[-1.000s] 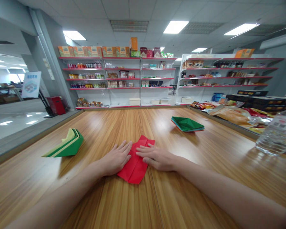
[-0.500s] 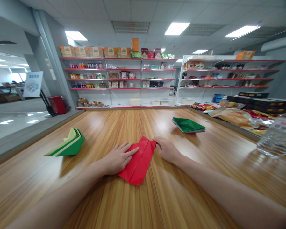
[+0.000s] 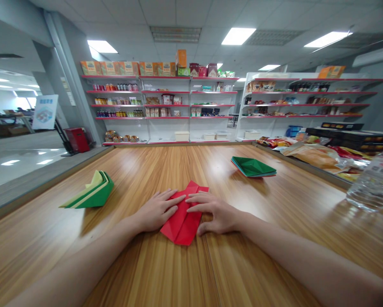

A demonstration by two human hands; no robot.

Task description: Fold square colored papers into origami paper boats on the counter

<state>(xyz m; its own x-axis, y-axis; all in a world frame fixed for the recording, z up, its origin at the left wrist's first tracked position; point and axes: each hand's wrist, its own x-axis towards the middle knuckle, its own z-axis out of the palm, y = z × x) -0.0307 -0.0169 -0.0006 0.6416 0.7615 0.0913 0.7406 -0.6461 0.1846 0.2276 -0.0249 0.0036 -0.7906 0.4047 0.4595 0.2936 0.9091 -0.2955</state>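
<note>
A folded sheet of red origami paper [image 3: 182, 226] lies flat on the wooden table [image 3: 166, 273], with creases running along its length. My left hand [image 3: 158, 209] rests on its left side, fingers stretched out and spread. My right hand [image 3: 217, 211] lies over the right side, its fingers extended on the paper and its thumb down by the lower right edge. Part of the paper is hidden under both hands.
Nested green and yellow folded papers [image 3: 94, 192] stand at the left. A stack of boat-shaped folded papers [image 3: 253, 167], green on top, sits at the back right. Along the right edge are a clear plastic bottle [image 3: 372, 183] and snack packets [image 3: 313, 155]. Stocked shelves [image 3: 166, 91] stand beyond the table.
My right hand has moved from the paper's upper right corner down and left onto its face. My left hand has stayed nearly in place on the paper.
</note>
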